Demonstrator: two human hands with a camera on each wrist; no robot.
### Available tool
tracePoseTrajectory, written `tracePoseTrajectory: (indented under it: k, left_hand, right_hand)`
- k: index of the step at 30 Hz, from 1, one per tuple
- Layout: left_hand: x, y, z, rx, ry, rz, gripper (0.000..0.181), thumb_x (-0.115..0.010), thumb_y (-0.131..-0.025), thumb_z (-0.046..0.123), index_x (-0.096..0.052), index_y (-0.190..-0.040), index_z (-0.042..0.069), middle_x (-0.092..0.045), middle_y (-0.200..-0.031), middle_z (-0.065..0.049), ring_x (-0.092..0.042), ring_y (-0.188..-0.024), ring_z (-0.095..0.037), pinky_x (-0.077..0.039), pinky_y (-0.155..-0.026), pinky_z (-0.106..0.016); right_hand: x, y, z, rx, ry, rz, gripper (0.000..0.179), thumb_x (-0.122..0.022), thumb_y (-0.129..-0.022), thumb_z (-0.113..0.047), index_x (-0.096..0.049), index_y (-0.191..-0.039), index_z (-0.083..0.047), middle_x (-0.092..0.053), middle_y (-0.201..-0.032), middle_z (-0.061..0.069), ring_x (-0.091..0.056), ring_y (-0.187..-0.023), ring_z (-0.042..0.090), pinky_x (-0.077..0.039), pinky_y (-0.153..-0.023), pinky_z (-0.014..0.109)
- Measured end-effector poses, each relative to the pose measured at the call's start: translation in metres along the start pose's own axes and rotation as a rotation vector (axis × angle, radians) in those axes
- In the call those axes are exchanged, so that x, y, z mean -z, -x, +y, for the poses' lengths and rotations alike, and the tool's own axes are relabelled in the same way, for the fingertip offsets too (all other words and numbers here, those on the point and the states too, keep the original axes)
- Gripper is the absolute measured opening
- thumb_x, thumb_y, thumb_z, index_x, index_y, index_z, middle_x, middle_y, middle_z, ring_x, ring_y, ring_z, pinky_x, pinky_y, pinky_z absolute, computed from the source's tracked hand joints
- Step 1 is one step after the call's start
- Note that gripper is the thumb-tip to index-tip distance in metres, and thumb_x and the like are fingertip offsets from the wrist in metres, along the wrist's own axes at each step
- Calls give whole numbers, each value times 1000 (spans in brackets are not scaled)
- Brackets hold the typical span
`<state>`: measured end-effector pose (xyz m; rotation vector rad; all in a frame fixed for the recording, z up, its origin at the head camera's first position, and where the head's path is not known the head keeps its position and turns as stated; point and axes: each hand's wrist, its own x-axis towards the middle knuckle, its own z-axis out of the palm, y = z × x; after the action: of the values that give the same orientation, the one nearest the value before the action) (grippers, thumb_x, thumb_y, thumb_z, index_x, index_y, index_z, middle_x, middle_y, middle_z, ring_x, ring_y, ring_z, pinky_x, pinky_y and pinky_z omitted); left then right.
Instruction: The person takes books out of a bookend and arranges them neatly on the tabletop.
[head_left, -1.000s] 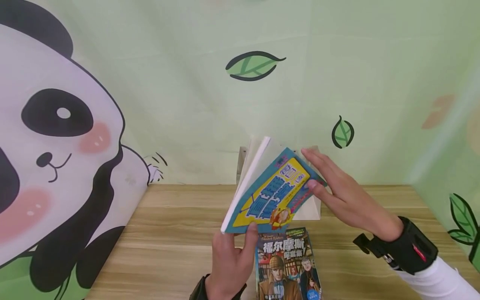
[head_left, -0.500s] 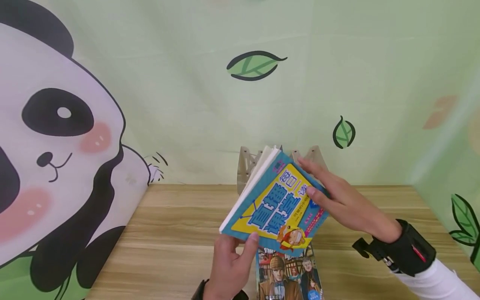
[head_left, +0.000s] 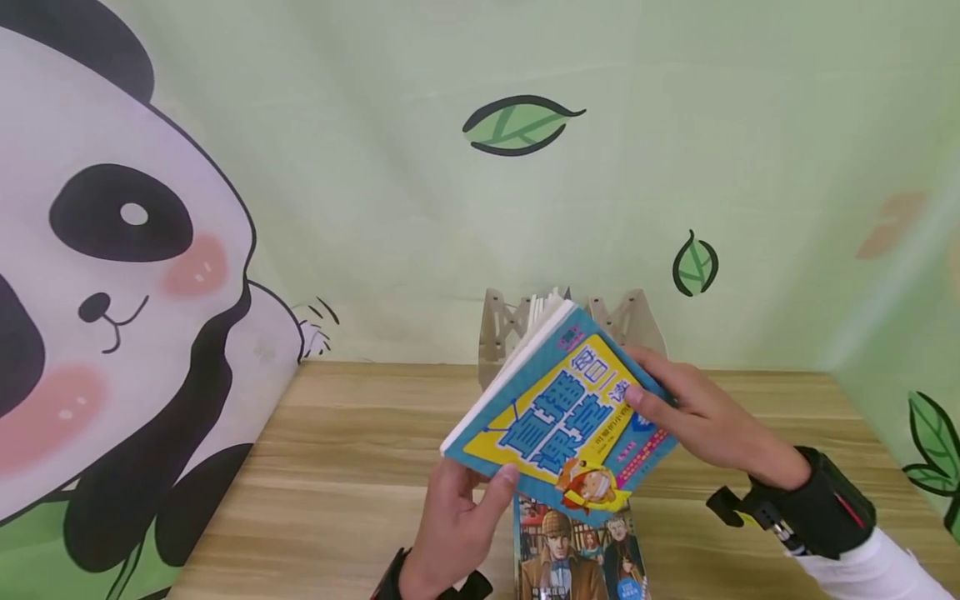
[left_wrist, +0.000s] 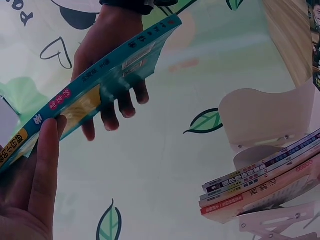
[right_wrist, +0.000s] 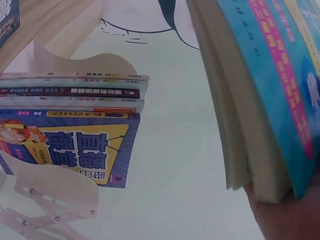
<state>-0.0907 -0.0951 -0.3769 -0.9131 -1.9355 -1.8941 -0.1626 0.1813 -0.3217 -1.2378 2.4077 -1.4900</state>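
Observation:
A blue paperback book with a yellow panel and large blue characters is held up at a slant, front cover facing the head view. My left hand grips its lower left corner, thumb on the cover. My right hand holds the right edge, its thumb on the front and its other fingers behind. In the left wrist view the book's teal spine runs diagonally between both hands. Its page block shows a narrow gap in the right wrist view. Beneath it, a book with a figure in a checked cap lies on the table, partly covered.
Behind the held book stands a cream folding book rack on the wooden table. Several books stand in it, one with a purple cover. A green cloth backdrop with a panda print rises at the back and sides.
The held book's bent cover has flattened and turned more toward the head view. My right hand has shifted slightly down and right with its edge. More of the rack shows behind.

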Motion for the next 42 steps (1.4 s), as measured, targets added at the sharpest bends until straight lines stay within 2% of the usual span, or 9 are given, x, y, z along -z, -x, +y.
tracePoseTrajectory:
  k: [3, 9, 13, 19, 20, 24, 32, 37, 42]
  left_hand:
    - [-1, -2, -2, -2, 7, -14, 54, -47, -95, -12, -38, -146, 4, -59, -128, -28, -70, -101, -13, -61, -70, -37]
    - [-1, -2, -5, 61, 16, -32, 51, -46, -98, -7, -38, -146, 6, -60, -128, -26, -71, -96, -13, -61, -70, -36]
    - [-2, -3, -8, 71, 18, -45, 50, -46, -99, -6, -38, -146, 7, -61, -128, -25, -72, -97, -14, -61, -71, -36]
    - [-4, -7, -14, 58, -25, -84, 53, -48, -99, -2, -35, -149, 12, -63, -128, -21, -71, -98, -17, -61, -78, -36]
    - [-5, -8, -15, 75, -30, -85, 53, -49, -100, 0, -36, -149, 15, -64, -128, -18, -71, -99, -16, -60, -80, -36]
    - [-7, -8, -20, 88, -64, -96, 51, -50, -100, 3, -38, -148, 17, -65, -128, -15, -70, -102, -17, -59, -84, -34]
    - [-12, -9, -29, 118, -114, -98, 39, -51, -101, 8, -49, -140, 14, -68, -122, -13, -70, -95, -14, -60, -79, -31]
    - [-14, -9, -35, 138, -142, -76, 35, -53, -101, 11, -53, -136, 13, -70, -119, -12, -70, -92, -13, -60, -76, -30]
    - [-15, -9, -38, 193, -177, -60, 34, -54, -101, 14, -55, -135, 15, -72, -118, -10, -70, -91, -12, -60, -77, -27]
  right_hand:
    - [-2, 2, 0, 23, -12, 45, 42, -43, -100, 3, -43, -141, -6, -71, -95, 5, -71, -73, 15, -60, -58, 34]
    - [-12, 9, 6, 75, -78, 149, 38, -42, -99, 8, -47, -136, 0, -70, -94, 4, -71, -71, 18, -58, -54, 33]
    - [-18, 16, 11, 72, -79, 220, 35, -42, -100, 9, -50, -132, 1, -72, -94, 0, -71, -70, 16, -58, -54, 31]
    - [-24, 28, 14, 13, -10, 382, 32, -45, -99, 7, -52, -130, 0, -69, -94, -9, -68, -69, 12, -57, -56, 28]
    - [-26, 30, 14, -1, -7, 406, 32, -45, -100, 6, -52, -130, -1, -69, -94, -10, -68, -69, 11, -57, -56, 28]
    - [-32, 38, 19, 2, -51, 471, 32, -43, -100, 7, -52, -129, 0, -70, -94, -7, -68, -70, 12, -56, -55, 27]
    - [-49, 50, 32, 18, -184, 568, 32, -40, -101, 8, -52, -129, 1, -70, -94, -5, -69, -71, 10, -56, -53, 26]
    - [-57, 56, 39, -28, -211, 582, 31, -39, -102, 5, -50, -130, 0, -70, -96, -6, -70, -73, 11, -57, -55, 28]
    - [-64, 64, 43, -134, -174, 573, 28, -40, -103, 0, -49, -129, 0, -71, -98, -8, -72, -75, 13, -59, -57, 33]
